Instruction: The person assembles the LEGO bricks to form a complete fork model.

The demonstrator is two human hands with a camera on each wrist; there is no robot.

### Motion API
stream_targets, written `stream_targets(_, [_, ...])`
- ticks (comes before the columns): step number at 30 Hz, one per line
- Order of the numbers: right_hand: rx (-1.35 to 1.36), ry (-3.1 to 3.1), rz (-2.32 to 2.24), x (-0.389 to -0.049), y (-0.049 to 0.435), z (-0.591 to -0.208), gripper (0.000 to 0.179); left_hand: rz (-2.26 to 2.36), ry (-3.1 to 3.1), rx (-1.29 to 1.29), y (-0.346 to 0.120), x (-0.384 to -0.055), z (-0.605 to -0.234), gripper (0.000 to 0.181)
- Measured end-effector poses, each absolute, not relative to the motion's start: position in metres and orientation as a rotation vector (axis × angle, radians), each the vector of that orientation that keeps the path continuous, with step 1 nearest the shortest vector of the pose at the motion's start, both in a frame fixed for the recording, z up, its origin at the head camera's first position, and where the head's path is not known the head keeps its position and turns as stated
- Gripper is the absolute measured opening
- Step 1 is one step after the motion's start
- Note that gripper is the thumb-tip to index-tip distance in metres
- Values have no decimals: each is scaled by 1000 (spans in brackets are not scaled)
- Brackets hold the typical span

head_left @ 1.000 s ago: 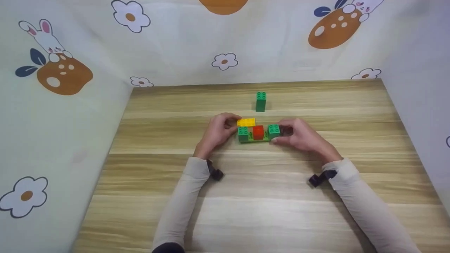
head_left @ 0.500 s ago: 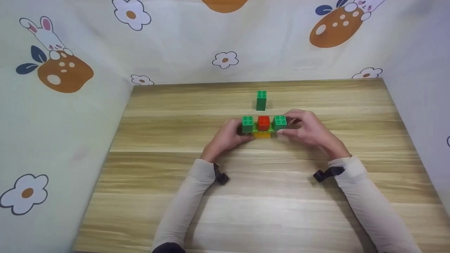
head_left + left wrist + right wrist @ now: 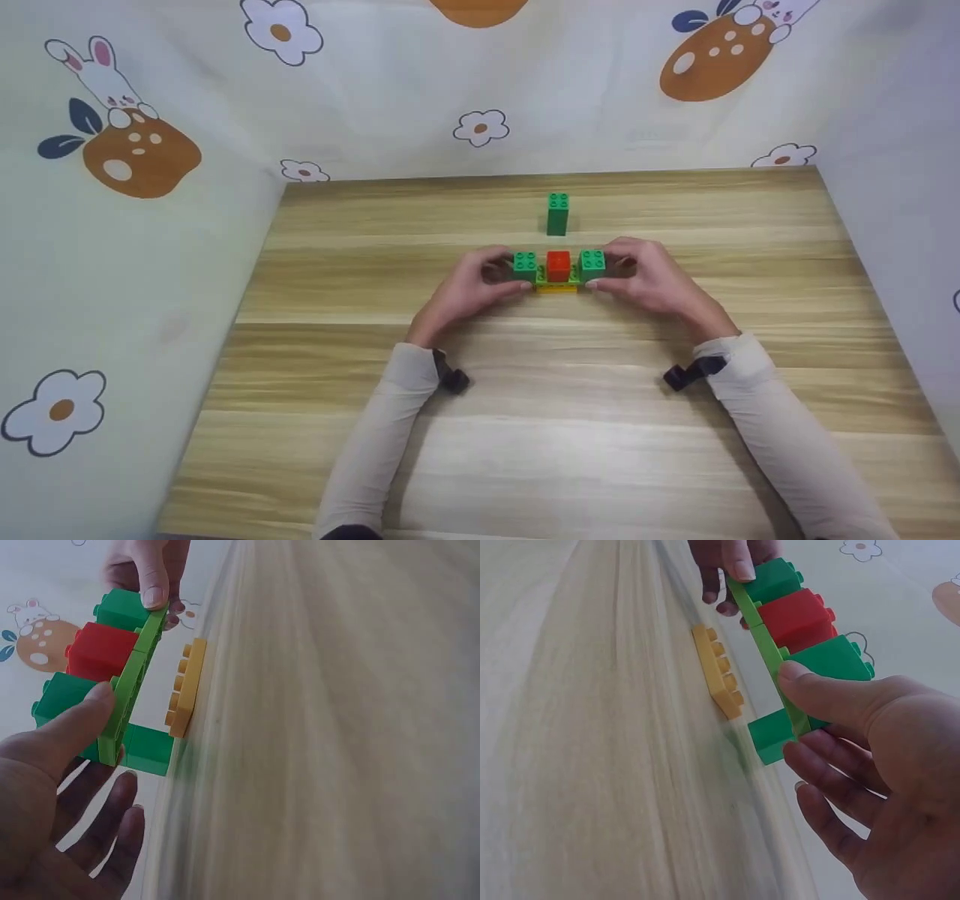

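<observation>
In the head view my left hand pinches the left end of a toy-brick row, and my right hand pinches its right end. The row has a light green plate as its base, seemingly made of two joined lengths. On top sit a left green brick, a red brick and a right green brick. Both thumbs press the near side of the plate. Below it, with a visible gap in both wrist views, a yellow studded plate lies on the table.
Behind the row, a tall green block stands upright on the wooden table. A patterned cloth covers the walls at the back and sides. A dark camera mount sits on the left wrist, another camera mount on the right.
The row has moved away from me and now overlaps the yellow plate, which lay behind it earlier. Since the middle frame, it has shifted slightly left, and the left hand has drawn back leftward.
</observation>
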State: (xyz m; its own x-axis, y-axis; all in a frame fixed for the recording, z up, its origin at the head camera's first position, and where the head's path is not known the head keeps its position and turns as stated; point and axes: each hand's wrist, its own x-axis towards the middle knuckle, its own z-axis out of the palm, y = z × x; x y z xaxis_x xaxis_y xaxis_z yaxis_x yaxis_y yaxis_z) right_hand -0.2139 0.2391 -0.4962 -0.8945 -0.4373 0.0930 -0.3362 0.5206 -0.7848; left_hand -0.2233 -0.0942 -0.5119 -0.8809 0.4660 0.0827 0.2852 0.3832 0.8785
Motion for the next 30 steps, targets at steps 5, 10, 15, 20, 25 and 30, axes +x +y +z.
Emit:
stream_targets(5, [-685,2640,-1310,-214,238,-499,32,1508,2490,688,-97,-222,-514,45])
stream_targets(10, [-679,2643,-1292,-215,237,-504,27,1472,2493,678,-96,-222,-518,44])
stream_targets(15, [-672,2611,-1318,-216,237,-509,27,1464,2479,631,-95,-222,-518,42])
stream_targets(20, [-639,2602,-1353,-217,238,-511,30,1436,2519,609,-92,-221,-518,44])
stream_targets(25, [-624,2600,-1363,-217,238,-512,32,1388,2576,603,-91,-220,-519,49])
stream_targets(30, [-603,2594,-1372,-218,237,-514,37,1390,2577,624,-90,-220,-520,48])
